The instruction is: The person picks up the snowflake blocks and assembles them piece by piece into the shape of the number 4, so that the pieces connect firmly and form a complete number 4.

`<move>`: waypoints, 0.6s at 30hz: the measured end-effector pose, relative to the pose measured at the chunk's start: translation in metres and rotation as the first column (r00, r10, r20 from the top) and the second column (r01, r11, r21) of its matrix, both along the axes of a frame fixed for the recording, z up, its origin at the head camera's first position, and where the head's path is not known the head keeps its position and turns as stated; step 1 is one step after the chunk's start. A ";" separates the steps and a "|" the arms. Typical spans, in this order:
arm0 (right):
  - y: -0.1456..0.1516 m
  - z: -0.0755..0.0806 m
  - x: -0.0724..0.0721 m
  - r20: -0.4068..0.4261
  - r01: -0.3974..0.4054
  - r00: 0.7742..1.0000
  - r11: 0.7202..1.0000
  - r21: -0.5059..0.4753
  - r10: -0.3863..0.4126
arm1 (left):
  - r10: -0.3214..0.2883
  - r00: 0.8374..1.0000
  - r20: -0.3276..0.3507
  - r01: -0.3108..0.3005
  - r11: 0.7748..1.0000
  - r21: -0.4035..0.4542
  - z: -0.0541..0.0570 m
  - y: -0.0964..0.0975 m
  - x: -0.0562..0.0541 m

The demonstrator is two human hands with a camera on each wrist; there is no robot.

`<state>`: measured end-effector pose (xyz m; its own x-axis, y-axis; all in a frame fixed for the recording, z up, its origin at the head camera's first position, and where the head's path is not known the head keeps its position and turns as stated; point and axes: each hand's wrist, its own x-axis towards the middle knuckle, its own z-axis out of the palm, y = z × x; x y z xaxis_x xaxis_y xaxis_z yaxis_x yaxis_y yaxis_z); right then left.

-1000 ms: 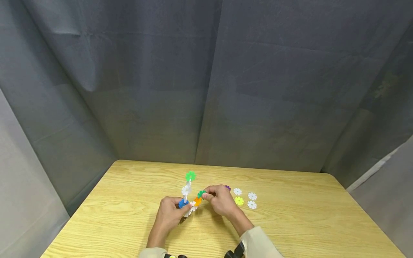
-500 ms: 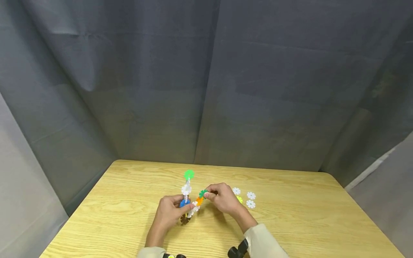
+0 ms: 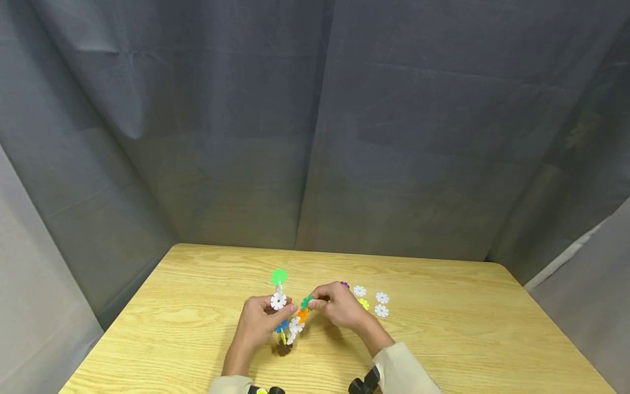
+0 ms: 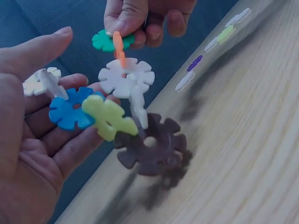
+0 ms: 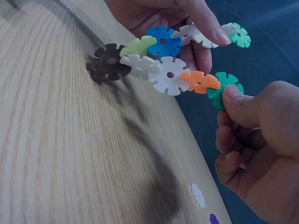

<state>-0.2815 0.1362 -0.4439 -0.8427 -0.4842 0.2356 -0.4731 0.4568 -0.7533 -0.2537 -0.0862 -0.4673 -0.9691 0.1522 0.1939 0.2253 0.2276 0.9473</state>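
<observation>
Right hand (image 3: 340,307): thumb and forefinger pinch the dark green disc (image 5: 217,96) at one end of a chain (image 5: 163,83) of notched discs. Left hand (image 3: 259,323): thumb spread away from the fingers, which lie loosely extended behind the other strand; any light contact there cannot be told.

Change: half a second ago the left thumb lay by the blue disc (image 5: 169,46); now blue sits on the near side of it, and a white disc (image 3: 278,306) shows there instead. The bend has sunk nearer. Probably a shift of hold along the chain, with no piece added; the two ends remain apart.

Chain count, held between the hands: one dark green, one orange disc (image 5: 199,81), two white, one brown disc (image 4: 163,159) at the near bend, one yellow disc (image 5: 137,47), one blue, apparently three white, one bright green disc (image 3: 279,276) at the far end. Whether brown touches the table (image 3: 172,328): cannot tell.

Right of the right hand, loose on the table, five: three white pieces (image 3: 381,311), one yellow piece (image 3: 363,304), one purple piece (image 4: 195,63). Dark curtain (image 3: 221,137) on the far side.
</observation>
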 end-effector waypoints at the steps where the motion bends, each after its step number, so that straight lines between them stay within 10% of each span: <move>1: -0.001 0.000 0.000 0.001 -0.008 1.000 1.000 0.001 0.008 | 0.006 1.000 0.001 -0.006 1.000 0.004 0.001 0.000 0.000; 18: -0.010 0.003 0.001 0.011 -0.063 0.998 0.998 -0.016 0.064 | 0.051 0.998 0.035 -0.051 0.999 -0.015 0.005 0.007 0.000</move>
<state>-0.2810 0.1258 -0.4408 -0.8130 -0.5330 0.2342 -0.4921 0.4141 -0.7657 -0.2535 -0.0789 -0.4621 -0.9819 0.1048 0.1578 0.1797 0.2519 0.9509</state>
